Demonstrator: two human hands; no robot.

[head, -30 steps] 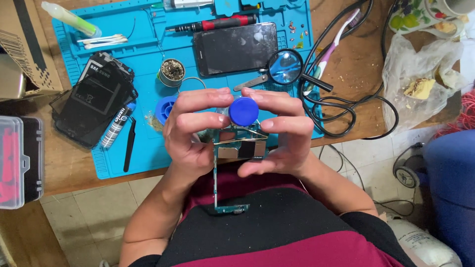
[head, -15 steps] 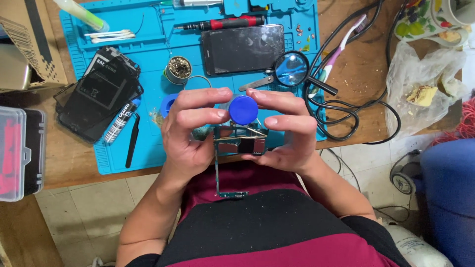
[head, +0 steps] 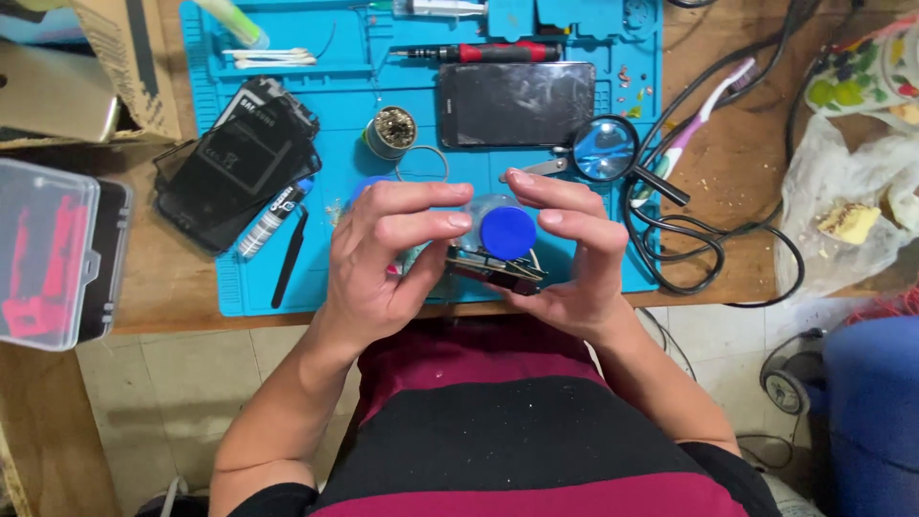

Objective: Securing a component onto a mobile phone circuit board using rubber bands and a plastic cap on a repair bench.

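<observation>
Blue-capped little jar [head: 506,233] sits pinched between the fingertips of my left hand [head: 388,258] and right hand [head: 574,254], above a small circuit board [head: 493,271] that both hands also steady from below. It looks light, hard and smooth, so I judge the cap rim the safest grip. Just beyond my right fingers lies a magnifying glass [head: 607,149]; beyond my left, black tweezers [head: 289,258] on the blue mat [head: 335,124].
</observation>
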